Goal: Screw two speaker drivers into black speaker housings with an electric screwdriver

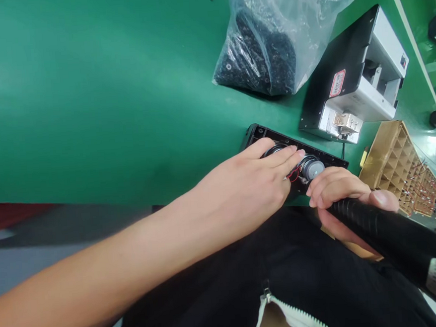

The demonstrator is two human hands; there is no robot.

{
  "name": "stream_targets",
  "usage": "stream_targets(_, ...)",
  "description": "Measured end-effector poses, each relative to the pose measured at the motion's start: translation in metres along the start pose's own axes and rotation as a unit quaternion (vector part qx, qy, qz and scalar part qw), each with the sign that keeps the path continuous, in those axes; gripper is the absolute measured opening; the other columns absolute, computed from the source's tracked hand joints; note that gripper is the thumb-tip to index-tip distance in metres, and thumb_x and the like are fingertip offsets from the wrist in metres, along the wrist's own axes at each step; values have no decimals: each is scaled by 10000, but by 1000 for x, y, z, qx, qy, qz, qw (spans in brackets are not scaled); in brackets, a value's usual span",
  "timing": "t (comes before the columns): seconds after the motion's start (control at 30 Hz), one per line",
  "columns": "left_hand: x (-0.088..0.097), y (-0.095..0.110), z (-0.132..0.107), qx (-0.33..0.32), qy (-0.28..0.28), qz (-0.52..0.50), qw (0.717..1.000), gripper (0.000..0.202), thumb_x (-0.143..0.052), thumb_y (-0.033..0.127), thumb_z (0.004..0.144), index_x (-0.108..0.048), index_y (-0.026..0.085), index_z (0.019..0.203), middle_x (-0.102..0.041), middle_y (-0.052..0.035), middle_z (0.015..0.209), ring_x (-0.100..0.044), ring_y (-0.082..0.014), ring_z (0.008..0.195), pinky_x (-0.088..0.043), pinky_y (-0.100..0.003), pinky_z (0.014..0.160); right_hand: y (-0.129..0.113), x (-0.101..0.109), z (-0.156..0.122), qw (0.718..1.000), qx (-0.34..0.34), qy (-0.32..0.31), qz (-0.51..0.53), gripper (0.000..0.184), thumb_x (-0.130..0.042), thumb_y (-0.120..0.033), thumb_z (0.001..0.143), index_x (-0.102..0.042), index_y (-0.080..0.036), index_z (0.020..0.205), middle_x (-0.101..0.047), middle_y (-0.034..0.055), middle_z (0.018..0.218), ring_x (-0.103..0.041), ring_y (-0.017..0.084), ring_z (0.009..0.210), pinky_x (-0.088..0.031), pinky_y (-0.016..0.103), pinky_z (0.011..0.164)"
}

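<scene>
A black plastic housing point(255, 131) lies on the green table near its front edge, with round speaker drivers point(311, 167) and thin red wires seated in it. My left hand point(249, 181) lies flat over the housing, fingers stretched out and pressing on the left driver. My right hand point(341, 194) is wrapped round a black ribbed tool handle point(387, 231), a power screwdriver by its look, whose tip is hidden beside the right driver.
A clear bag of small black parts point(265, 45) lies behind the housing. A black and grey machine with a red label point(357, 74) stands to the right. A cardboard divider tray point(401, 165) holding wired parts sits at the far right. My dark jacket fills the bottom.
</scene>
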State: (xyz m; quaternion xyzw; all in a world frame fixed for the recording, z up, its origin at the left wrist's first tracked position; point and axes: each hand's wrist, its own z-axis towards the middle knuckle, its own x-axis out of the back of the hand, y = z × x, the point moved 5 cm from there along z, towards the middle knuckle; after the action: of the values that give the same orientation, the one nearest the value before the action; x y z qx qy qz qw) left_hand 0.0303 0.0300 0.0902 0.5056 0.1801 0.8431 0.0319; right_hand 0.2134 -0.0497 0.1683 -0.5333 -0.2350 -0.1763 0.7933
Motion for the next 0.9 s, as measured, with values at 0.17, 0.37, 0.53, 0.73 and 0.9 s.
stream_targets(0.17,-1,0,2,-6,11,9,1000,359,-600,80,1112,-940,191,1076,-871,-161,1610,-825,-293,1467,-582,-472,1212,9,-8,-5,997,72,25,25,593,-703,-38,757,-574,-357,1240,-886,-45,1116,-897,207,882,-812,445,822)
stream_targets(0.37,0,0,2,-4,16,11,1000,406,-562,52,1113,-941,193,1082,-879,-147,1596,-827,-279,1464,-587,-457,1194,22,-28,-1,968,192,145,69,318,-658,-206,924,-553,-355,1185,-876,-111,1024,-746,111,614,-722,306,636)
stream_targets(0.53,-2,1,1,1,20,9,1000,382,-574,55,1107,-933,178,1075,-875,-158,1600,-832,-290,1469,-590,-458,1247,32,-45,4,956,190,205,89,161,-525,-376,1104,-631,-361,1224,-836,-96,908,-655,118,488,-638,292,531)
stream_targets(0.73,3,-2,-8,-20,35,11,999,422,-533,71,1177,-934,198,1211,-854,-128,1649,-811,-295,1538,-565,-515,1389,34,-30,1,937,136,290,140,778,-459,-856,1150,-663,-346,1701,-700,-79,751,-488,135,380,-483,291,386)
stream_targets(0.9,10,-15,-29,50,93,-27,994,213,-684,152,1195,-880,221,1238,-848,-114,1652,-754,-332,1633,-413,-666,1545,13,57,3,943,53,321,66,758,-433,-909,1128,-810,-450,1599,-556,-91,746,-401,103,349,-489,303,363)
